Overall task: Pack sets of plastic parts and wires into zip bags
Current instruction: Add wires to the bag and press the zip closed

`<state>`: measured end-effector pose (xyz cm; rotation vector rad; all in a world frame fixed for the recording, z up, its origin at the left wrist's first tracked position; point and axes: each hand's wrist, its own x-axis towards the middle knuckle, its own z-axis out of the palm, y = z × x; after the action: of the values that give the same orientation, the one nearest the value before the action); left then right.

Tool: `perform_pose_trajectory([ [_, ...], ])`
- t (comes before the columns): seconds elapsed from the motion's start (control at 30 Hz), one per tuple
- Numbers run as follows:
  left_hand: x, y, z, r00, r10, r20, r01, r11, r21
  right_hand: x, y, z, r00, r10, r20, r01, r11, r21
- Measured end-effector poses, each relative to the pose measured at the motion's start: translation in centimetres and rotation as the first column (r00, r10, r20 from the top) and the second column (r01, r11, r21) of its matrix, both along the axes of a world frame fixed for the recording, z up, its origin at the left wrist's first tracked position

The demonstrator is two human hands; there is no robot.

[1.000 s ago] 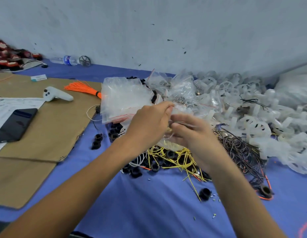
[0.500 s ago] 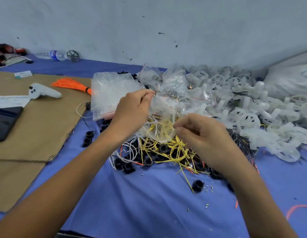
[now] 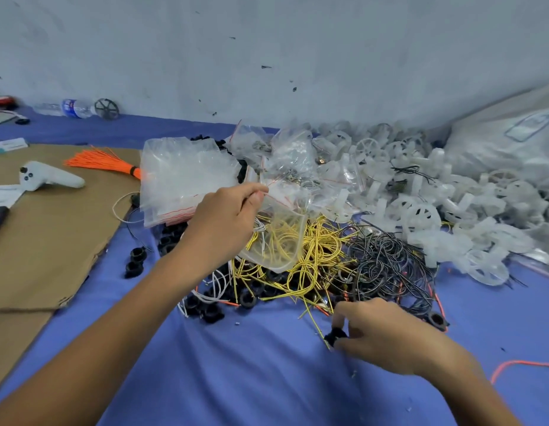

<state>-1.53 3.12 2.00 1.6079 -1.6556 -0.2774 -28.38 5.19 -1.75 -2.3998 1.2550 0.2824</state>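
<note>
The left hand (image 3: 224, 222) is raised over the heap, its thumb and fingers (image 3: 251, 196) pinching the top edge of a clear zip bag (image 3: 282, 241), which hangs just above the yellow wires (image 3: 319, 259). At five o'clock from it, low on the blue cloth (image 3: 236, 364), the right hand (image 3: 387, 333) curls its fingers (image 3: 339, 316), pinching a black plastic ring (image 3: 336, 336) against the thumb. Black wires (image 3: 387, 259) lie at twelve o'clock from that hand, white plastic parts (image 3: 420, 204) at one o'clock. A stack of empty bags (image 3: 184, 176) sits at eleven o'clock from the left hand

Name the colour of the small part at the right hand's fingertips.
Black part, seen in the head view.
</note>
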Motion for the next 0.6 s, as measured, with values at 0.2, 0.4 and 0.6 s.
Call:
perform_pose_trajectory([
  [0.2,0.2,0.4,-0.1,1.0,-0.01,0.006,0.01,1.0,-0.003,4.4,-0.7,4.5,0.786,0.011,0.618,0.079,0.99,-0.118],
  [0.4,0.6,0.5,0.0,1.0,-0.01,0.0,0.01,1.0,-0.028,5.2,-4.1,3.7,0.641,-0.111,0.76,0.183,0.983,-0.011],
  [0.6,0.9,0.7,0.0,1.0,-0.004,-0.024,0.003,0.999,-0.044,-2.4,-14.1,1.6,0.81,-0.282,0.514,0.494,0.801,-0.339],
])
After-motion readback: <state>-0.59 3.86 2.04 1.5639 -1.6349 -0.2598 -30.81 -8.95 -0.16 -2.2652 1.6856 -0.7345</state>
